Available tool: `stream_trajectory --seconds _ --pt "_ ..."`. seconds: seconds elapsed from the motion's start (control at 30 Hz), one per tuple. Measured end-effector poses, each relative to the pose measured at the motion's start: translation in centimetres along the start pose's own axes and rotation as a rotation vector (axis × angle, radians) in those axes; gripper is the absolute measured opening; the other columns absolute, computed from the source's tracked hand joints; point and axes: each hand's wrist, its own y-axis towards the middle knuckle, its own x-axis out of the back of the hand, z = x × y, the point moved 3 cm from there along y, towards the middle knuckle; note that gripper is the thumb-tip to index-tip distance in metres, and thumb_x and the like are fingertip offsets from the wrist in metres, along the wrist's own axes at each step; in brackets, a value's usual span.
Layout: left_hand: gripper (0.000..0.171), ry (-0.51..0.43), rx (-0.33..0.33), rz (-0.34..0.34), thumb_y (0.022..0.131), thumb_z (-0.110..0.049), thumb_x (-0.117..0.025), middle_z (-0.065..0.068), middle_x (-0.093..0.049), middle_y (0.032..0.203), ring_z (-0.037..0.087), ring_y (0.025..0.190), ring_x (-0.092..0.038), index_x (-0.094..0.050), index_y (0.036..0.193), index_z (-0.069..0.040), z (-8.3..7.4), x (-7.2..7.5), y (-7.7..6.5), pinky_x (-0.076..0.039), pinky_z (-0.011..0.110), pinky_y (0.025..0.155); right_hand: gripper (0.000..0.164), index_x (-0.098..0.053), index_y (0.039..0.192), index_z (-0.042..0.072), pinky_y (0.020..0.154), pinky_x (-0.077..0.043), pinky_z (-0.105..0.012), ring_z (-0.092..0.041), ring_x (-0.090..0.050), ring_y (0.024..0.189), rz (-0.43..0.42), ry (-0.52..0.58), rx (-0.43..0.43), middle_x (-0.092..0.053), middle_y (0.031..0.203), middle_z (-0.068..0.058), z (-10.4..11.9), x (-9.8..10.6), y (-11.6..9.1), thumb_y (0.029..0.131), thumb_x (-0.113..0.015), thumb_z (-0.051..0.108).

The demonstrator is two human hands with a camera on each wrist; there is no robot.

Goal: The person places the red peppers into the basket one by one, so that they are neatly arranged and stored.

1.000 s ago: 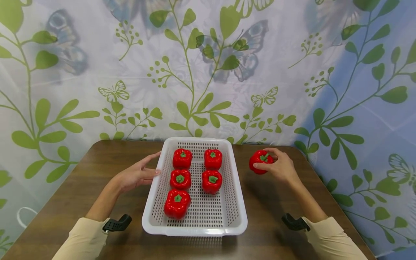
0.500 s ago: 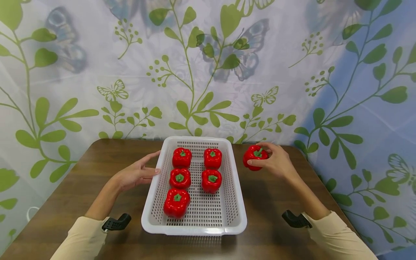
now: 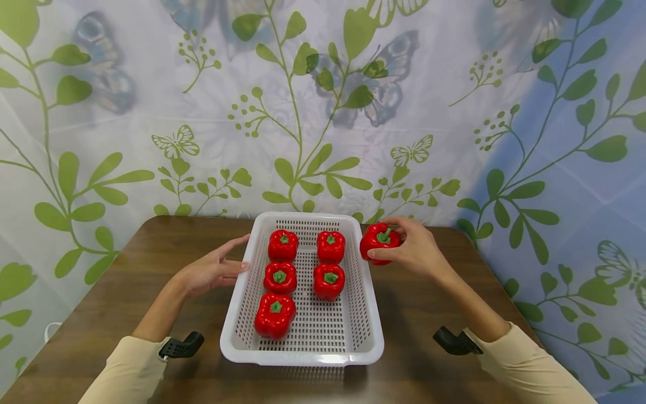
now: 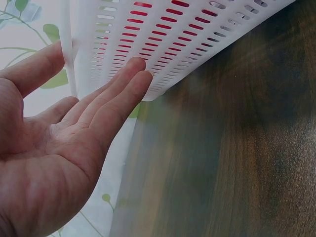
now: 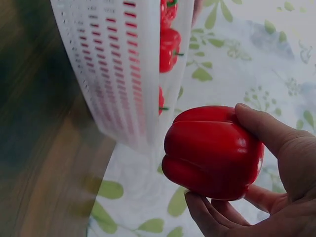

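Observation:
A red bell pepper [image 3: 375, 241] with a green stem is held by my right hand [image 3: 421, 251], thumb on one side and fingers on the other. It is up off the table, at the right rim of a white perforated plastic basket [image 3: 303, 357]. Inside the basket are several more red bell peppers, three in the left column, such as the front one [image 3: 275, 322], and two in the right, such as the nearer one [image 3: 328, 289]. My left hand [image 3: 212, 272] touches the basket's left side; in the left wrist view its fingers [image 4: 116, 106] lie fairly straight along the outer wall.
The basket stands on a dark brown wooden table [image 3: 429, 348]. Behind the table hangs a white cloth [image 3: 323, 129] printed with green leaves and butterflies. Black wrist mounts [image 3: 181, 346] sit at both sleeve cuffs.
My right hand has carried the bell pepper leftward, from over the table at the right to the basket's right rim. The left hand and the basket have stayed in place.

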Motion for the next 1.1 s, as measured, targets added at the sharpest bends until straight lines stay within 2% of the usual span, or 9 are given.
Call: stream_trajectory --seconds 0.23,0.5,0.6,0.73,1.1 --pt "0.081 0.006 -0.015 0.001 0.101 -0.023 -0.061 0.025 -0.048 0.152 0.039 0.126 -0.063 -0.009 0.164 -0.027 0.1 -0.1 -0.1 -0.050 0.059 0.103 0.072 -0.059 0.136 0.014 0.078 -0.062 -0.039 -0.030 -0.060 0.107 0.018 -0.023 0.068 -0.064 0.120 -0.011 2.0 -1.3 -0.3 0.075 -0.088 0.042" --pt "0.081 0.007 -0.017 0.001 0.102 -0.023 -0.061 0.026 -0.047 0.152 0.039 0.127 -0.062 -0.008 0.164 -0.026 0.1 -0.3 -0.3 -0.051 0.058 0.103 0.074 -0.061 0.137 0.015 0.074 -0.060 -0.033 -0.024 -0.055 0.102 0.059 -0.025 0.107 -0.059 0.112 -0.009 3.3 -3.0 -1.0 0.074 -0.089 0.041" --pt "0.082 0.003 -0.021 0.001 0.101 -0.023 -0.061 0.027 -0.047 0.151 0.040 0.126 -0.062 -0.008 0.164 -0.025 0.0 -0.4 -0.3 -0.051 0.059 0.103 0.074 -0.062 0.136 0.015 0.075 -0.061 -0.033 -0.024 -0.055 0.103 0.078 -0.013 0.133 -0.060 0.113 -0.009 3.8 -3.7 -1.2 0.072 -0.090 0.039" --pt "0.081 -0.001 -0.023 0.000 0.102 -0.023 -0.061 0.028 -0.048 0.150 0.039 0.125 -0.063 -0.009 0.164 -0.024 0.0 -0.4 -0.3 -0.051 0.059 0.102 0.075 -0.062 0.136 0.014 0.076 -0.063 -0.036 -0.024 -0.056 0.106 0.130 -0.004 0.158 -0.060 0.117 -0.009 4.4 -4.7 -1.7 0.071 -0.090 0.039" --pt "0.080 -0.001 -0.018 -0.003 0.102 -0.022 -0.060 0.027 -0.050 0.149 0.038 0.124 -0.064 -0.009 0.164 -0.024 0.1 -0.6 -0.5 -0.052 0.059 0.102 0.068 -0.064 0.130 0.020 0.073 -0.064 -0.033 -0.022 -0.059 0.105 0.251 -0.009 0.228 -0.058 0.120 -0.006 5.2 -7.0 -3.5 0.071 -0.091 0.040"
